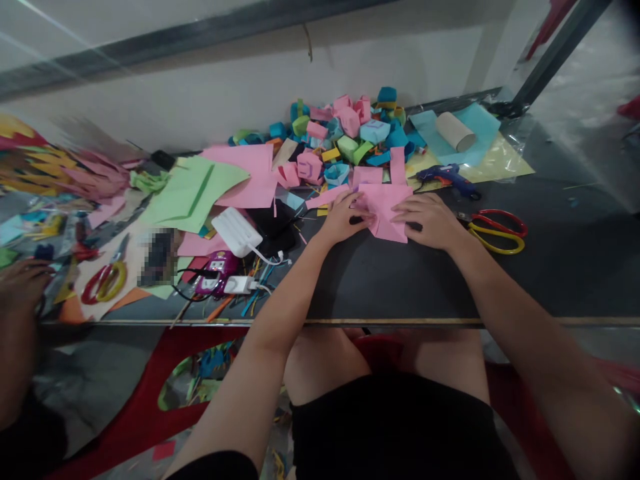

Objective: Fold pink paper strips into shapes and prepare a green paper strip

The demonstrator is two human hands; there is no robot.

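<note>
A pink sheet of paper (386, 200) lies at the table's middle, creased and partly raised on its left side. My left hand (344, 219) is closed on that left side, thumb and fingertips pinching the paper. Across the sheet's right edge, my right hand (427, 219) rests with its fingers stretched out and apart. Just beyond the sheet are narrow pink paper strips (397, 165). Scissors with one red and one yellow handle (496, 233) lie beside my right hand, their blades partly hidden. Behind them is a blue glue gun (453, 179).
A heap of folded coloured paper pieces (350, 127) stands by the wall. A cardboard tube (455, 131) lies on blue paper. At left are green sheets (187, 193), a white power bank (236, 231), a purple power strip (217, 273) and more scissors (107, 280). Another person's hand (23, 287) is far left.
</note>
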